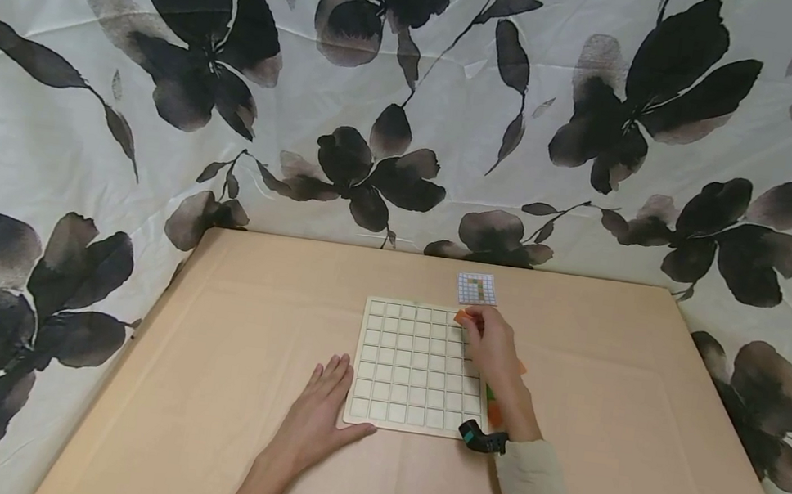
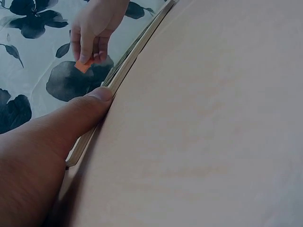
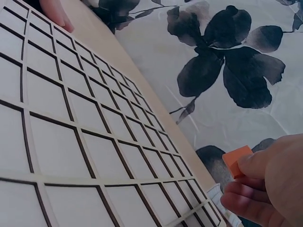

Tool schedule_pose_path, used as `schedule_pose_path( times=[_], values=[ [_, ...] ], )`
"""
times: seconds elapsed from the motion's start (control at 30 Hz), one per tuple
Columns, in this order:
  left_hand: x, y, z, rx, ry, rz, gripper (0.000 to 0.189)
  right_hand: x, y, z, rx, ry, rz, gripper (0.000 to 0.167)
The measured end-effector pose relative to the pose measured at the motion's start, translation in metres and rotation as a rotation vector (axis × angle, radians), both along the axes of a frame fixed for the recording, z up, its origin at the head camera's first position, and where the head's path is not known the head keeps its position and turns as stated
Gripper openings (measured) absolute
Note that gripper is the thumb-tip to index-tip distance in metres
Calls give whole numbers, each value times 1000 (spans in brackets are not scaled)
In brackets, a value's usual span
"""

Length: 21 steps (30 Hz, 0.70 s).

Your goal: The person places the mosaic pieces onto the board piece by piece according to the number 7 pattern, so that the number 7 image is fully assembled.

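Right wrist view: the right hand pinches a small orange square tile between thumb and fingers, held up clear of the surface near the far corner of the grid board. Seen from the head camera, with the board's far edge at 12 o'clock, that tile sits at about 1 o'clock. The left hand lies at 8 o'clock, fingers straight beside the board's side edge, thumb out and touching the near edge.

A small pattern card lies just past the board at 1 o'clock; it shows a blue grid with some coloured squares, too small to read surely. Orange pieces and a green piece, partly hidden by the right forearm, lie by the board around 4 o'clock.

The step in hand looks like positioning one tile at the board. The next move seems to call for squaring it to a single cell, lowering it flat and loosening the pinch, with the left hand steadying the board.
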<state>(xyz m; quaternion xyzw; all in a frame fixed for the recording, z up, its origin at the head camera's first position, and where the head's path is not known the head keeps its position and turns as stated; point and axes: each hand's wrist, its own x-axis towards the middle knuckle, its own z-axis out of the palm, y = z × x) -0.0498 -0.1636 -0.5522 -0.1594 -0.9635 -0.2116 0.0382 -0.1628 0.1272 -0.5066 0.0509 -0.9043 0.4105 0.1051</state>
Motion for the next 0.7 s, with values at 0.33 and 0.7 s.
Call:
schedule_pose_path(
  times=[0.33, 0.7],
  values=[
    [-3, 6, 2, 5, 1, 13, 102, -11, -11, -6, 28, -37, 59, 20],
    [-8, 15, 2, 3, -9, 41, 103, -24, -23, -13, 38, -47, 127, 19]
  ],
)
